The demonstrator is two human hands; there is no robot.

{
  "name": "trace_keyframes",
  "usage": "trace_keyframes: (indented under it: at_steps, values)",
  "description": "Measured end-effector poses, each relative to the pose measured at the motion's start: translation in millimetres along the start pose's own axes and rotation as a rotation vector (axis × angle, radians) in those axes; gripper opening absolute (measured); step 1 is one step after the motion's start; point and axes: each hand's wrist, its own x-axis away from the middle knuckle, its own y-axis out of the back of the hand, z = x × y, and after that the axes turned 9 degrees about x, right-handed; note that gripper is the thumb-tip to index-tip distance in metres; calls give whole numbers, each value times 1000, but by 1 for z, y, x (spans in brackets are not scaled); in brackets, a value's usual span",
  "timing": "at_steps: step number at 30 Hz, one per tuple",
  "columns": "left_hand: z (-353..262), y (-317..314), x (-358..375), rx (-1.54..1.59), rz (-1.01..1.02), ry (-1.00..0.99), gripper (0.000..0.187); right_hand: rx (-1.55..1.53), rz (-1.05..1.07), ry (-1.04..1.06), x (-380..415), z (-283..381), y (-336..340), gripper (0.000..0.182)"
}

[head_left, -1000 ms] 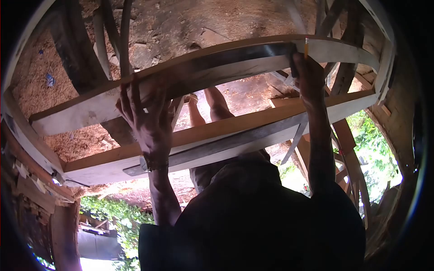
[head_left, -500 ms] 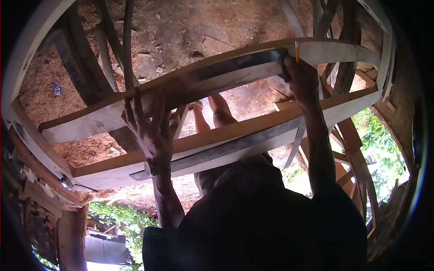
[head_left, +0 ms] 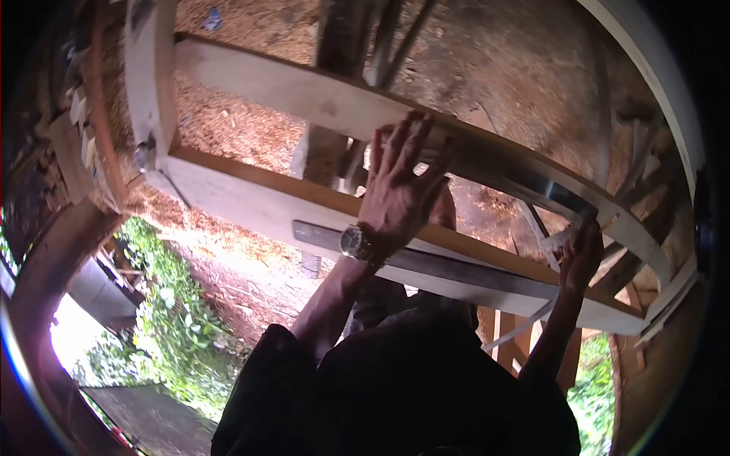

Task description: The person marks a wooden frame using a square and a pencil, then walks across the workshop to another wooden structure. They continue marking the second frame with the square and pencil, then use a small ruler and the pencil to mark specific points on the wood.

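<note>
My left hand (head_left: 403, 178) lies with its fingers spread against the face of a curved wooden board (head_left: 304, 95), the far side of a wooden frame. A watch (head_left: 353, 242) is on that wrist. My right hand (head_left: 582, 247) is closed round the dark handle of what looks like a handsaw, its shiny blade (head_left: 544, 188) running leftward along the same board; the blade's far end blends into shadow. On the frame's near board (head_left: 236, 199) rests a dark metal carpenter's square (head_left: 426, 262), its short arm sticking out at the right.
A thick end piece (head_left: 148, 83) closes the frame at the left. Wood shavings (head_left: 228, 114) cover the ground below. Dark timbers (head_left: 346, 42) stand beyond the frame. Wood scraps (head_left: 72, 152) are stacked at the far left, and green plants (head_left: 179, 319) grow outside.
The view has turned and shifted left. Both hands stay at the curved board, the right still on the saw handle. The pencil seen at my right hand before is no longer clear.
</note>
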Motion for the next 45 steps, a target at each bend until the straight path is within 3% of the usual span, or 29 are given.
trace_keyframes:
  at_steps: [5,8,9,13,18,35,38,45]
  values:
    - [23,57,10,-9,-203,36,55,-8,-29,-51,39,17,-107,21]
    - [68,95,7,-71,-379,-17,42,9,57,-68,61,29,-174,22]
    - [81,106,5,-62,-428,-22,39,40,-13,-97,68,32,-200,22]
    - [113,126,-18,227,-497,258,36,-1,2,-74,71,33,-250,25]
    - [139,130,-33,117,-492,109,31,-8,-99,-58,63,30,-265,23]
    - [148,122,-35,183,-567,102,31,74,-147,-7,59,21,-270,28]
    - [148,123,-35,173,-565,104,31,136,-259,-73,63,33,-284,27]
    - [152,125,-36,147,-568,56,29,181,-192,-40,61,28,-273,27]
